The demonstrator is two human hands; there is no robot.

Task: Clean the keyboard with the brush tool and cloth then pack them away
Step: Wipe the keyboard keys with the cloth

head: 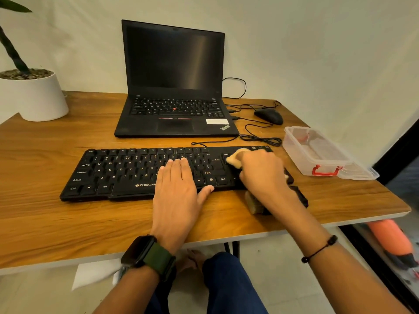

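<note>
**Cloth on the right end of the keyboard, brush beside your wrist**

Your left hand (179,189) lies flat on the black keyboard (127,171), near its middle, with the fingers straight and together and the thumb spread toward 3 o'clock along the front edge. It presses on the keys and grips nothing.

Your right hand (260,171) is on the right end of the keyboard, at about 3 o'clock from the left hand. Its fingers are curled around a pale yellow cloth (234,158), and the cloth touches the keys beside the Enter key. Only a small part of the cloth shows past your knuckles.

The brush tool (256,203) lies on the wooden table (45,214) just in front of the keyboard's right corner, under your right wrist. You see its light bristles and part of a dark handle; the rest is hidden by the arm.

At 2 o'clock from the keyboard, near the table's right edge, stands a clear plastic box (317,152) with red clips. It is open, and its clear lid (360,173) lies against its right side. Through the wall I cannot tell anything inside it.

At 12 o'clock, behind the keyboard, an open laptop (174,87) stands with a dark screen. A black mouse (268,116) lies to the right of it, with cables between. A white plant pot (34,96) stands at 10 o'clock, at the far left corner.
</note>
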